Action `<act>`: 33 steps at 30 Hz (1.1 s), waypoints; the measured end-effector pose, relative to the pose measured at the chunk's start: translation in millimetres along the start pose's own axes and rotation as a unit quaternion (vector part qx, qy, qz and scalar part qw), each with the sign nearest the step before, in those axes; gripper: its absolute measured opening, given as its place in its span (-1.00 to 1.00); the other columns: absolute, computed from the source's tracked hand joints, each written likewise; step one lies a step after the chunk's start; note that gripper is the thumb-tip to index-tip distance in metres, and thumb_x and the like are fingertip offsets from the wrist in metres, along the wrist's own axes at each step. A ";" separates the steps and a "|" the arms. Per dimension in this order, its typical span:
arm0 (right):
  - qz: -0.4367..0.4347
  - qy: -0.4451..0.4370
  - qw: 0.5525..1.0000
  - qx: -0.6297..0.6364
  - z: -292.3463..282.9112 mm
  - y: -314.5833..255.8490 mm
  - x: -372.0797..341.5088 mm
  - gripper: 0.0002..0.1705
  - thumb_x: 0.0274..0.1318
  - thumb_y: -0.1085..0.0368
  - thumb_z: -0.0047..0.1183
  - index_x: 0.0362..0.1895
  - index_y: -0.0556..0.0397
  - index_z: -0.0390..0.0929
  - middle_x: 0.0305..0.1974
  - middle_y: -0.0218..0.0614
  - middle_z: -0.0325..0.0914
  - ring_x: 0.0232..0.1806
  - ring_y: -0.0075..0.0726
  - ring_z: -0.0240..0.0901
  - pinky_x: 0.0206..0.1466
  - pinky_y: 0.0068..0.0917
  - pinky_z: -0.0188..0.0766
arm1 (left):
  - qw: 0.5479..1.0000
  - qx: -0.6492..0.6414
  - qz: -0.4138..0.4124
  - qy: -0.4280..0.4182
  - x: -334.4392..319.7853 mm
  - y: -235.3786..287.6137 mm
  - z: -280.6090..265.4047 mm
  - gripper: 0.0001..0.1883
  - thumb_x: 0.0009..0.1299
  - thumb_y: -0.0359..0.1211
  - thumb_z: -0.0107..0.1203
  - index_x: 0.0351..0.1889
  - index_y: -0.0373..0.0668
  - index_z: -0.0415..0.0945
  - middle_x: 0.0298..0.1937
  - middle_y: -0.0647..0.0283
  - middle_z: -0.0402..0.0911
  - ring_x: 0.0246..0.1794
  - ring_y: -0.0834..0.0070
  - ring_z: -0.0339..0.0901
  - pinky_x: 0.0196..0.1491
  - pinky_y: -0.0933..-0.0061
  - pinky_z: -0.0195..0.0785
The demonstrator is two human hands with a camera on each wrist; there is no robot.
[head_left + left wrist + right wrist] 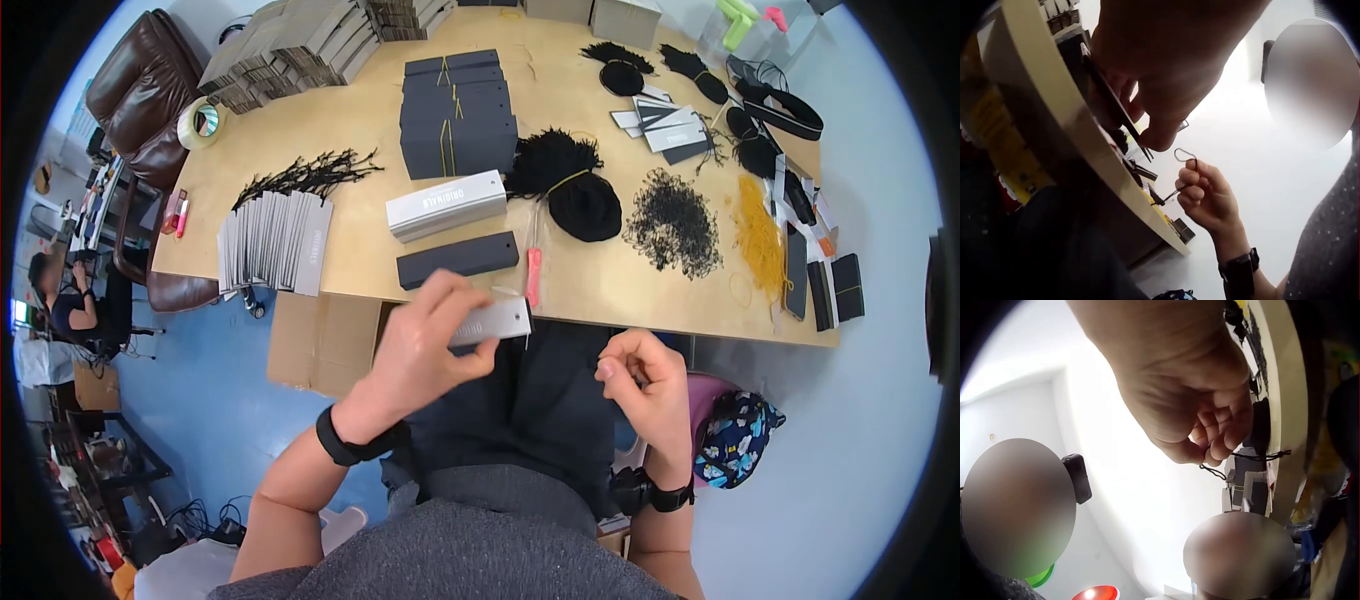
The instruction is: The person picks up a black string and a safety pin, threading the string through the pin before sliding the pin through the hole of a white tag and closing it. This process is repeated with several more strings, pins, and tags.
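First, fan of thin grey cards (270, 250), crinkled black strings (300, 178) along top, on smooth pale table (355, 235). Then left hand (425, 345) pinching flat, stiff, pale grey card (497, 322) with printed letters, just off table edge, above dark trousers (510, 400). Rightward, right hand (648, 390), fingers curled, pinching thin dark cord (1250, 457). Wrist views show cord's loop; head view doesn't. Left wrist view shows held card edge-on, thin dark strip.

1 tape roll (189, 126) lies on the table (353, 225) near 1 brown chair (143, 95).
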State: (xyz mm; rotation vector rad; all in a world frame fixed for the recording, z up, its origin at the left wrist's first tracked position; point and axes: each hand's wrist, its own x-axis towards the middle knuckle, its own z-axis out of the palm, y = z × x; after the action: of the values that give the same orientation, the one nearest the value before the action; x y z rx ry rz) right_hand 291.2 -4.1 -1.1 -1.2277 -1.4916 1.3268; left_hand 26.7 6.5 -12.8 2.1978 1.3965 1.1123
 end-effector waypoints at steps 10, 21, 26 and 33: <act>0.017 -0.047 0.998 0.030 10.9 10.6 -3.9 -0.94 0.26 0.46 0.14 -0.28 0.18 0.53 -0.45 -0.51 0.53 -0.44 -0.75 0.37 -0.36 -0.70 0.32 | 0.989 -0.106 -0.095 -0.024 -41.3 -8.5 39.1 -0.60 0.13 -0.52 0.39 -0.01 -0.22 0.68 -0.16 0.14 0.66 -0.20 0.29 0.61 -0.14 0.38 0.49; 0.140 -0.091 0.972 0.163 44.3 38.4 6.4 -0.86 0.36 0.30 0.10 -0.19 0.13 0.52 -0.43 -0.47 0.52 -0.49 -0.73 0.36 -0.42 -0.72 0.30 | 0.904 -0.309 -0.234 -0.178 -42.9 -34.6 52.8 -0.78 0.34 -0.49 0.27 -0.06 -0.31 0.64 -0.19 0.28 0.71 -0.22 0.62 0.59 -0.14 0.53 0.47; 0.152 -0.037 0.977 0.148 38.2 47.9 11.2 -0.85 0.35 0.30 0.08 -0.24 0.14 0.52 -0.48 -0.44 0.52 -0.55 -0.69 0.33 -0.45 -0.69 0.24 | 0.836 -0.412 -0.273 -0.238 -34.7 -29.3 52.2 -0.73 0.53 -0.44 0.06 0.15 -0.28 0.51 -0.18 0.31 0.69 -0.26 0.69 0.56 -0.15 0.62 0.46; 0.182 -0.017 0.978 0.102 23.5 72.7 9.4 -0.83 0.34 0.25 0.12 -0.23 0.11 0.55 -0.47 -0.48 0.52 -0.54 -0.71 0.33 -0.46 -0.71 0.27 | 0.817 -0.446 -0.292 -0.221 -27.4 -35.5 52.9 -0.74 0.54 -0.41 0.06 0.13 -0.30 0.51 -0.19 0.30 0.69 -0.33 0.68 0.54 -0.19 0.60 0.48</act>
State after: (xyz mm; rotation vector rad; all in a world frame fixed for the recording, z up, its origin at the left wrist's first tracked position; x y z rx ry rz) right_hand 278.1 -1.2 -76.9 -1.3920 -1.1510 1.7014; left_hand 37.7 7.1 -81.3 1.1194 0.9281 0.7157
